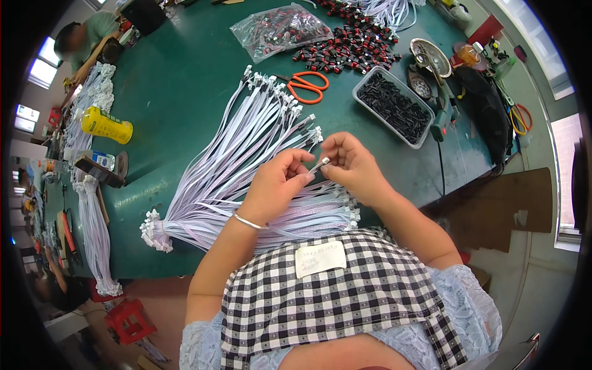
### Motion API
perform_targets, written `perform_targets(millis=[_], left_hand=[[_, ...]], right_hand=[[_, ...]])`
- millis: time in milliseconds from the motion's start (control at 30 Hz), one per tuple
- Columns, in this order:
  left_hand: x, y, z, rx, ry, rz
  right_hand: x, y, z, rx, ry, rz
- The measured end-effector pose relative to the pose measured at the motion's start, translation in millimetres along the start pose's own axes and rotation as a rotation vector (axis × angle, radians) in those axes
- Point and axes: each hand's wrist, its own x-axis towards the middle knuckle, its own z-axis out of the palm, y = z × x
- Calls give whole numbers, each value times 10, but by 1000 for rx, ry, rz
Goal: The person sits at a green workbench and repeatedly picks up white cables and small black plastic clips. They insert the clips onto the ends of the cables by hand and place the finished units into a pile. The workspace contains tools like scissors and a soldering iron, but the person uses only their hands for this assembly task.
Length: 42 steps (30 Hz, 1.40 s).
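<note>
My left hand [276, 184] and my right hand [354, 165] meet over a big spread of cables, fingertips closed. Between them is the end of one thin flat cable with a small white connector [325, 161]; both hands pinch at it. Beneath and around my hands, a bundle of white and pale lilac flat cables [225, 163] fans out across the table. It is gathered tight at its left end, where white connectors [156, 231] cluster. More white connectors tip the loose ends, at the far side and near my apron.
Orange-handled scissors [296, 82] lie beyond the cables. A clear tub [414, 146] of small black pieces stands right, beside a green-handled corded tool [440, 125]. Red-and-black parts [357, 46] and a plastic bag [277, 31] lie behind. A yellow bottle [106, 125] stands left; another person [98, 31] sits far left.
</note>
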Motion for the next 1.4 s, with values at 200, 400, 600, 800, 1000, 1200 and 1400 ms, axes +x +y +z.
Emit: perform_targets(millis=[200, 400, 600, 800, 1000, 1200, 1400], left_hand=[[10, 9, 10, -124, 100, 13], [153, 298, -30, 433, 246, 256], [563, 219, -366, 847, 396, 303], [498, 77, -262, 956, 305, 362], [161, 280, 83, 1003, 64, 504], [112, 154, 247, 950, -79, 503], [67, 283, 177, 357, 14, 110]], right_hand=[[0, -8, 107, -195, 39, -128], [141, -239, -44, -339, -53, -217], [355, -622, -775, -1327, 308, -665], [241, -631, -1190, -1880, 186, -284], [311, -538, -1299, -1839, 168, -203], [340, -582, -1344, -1795, 155, -132], [310, -520, -1392, -1669, 109, -258]])
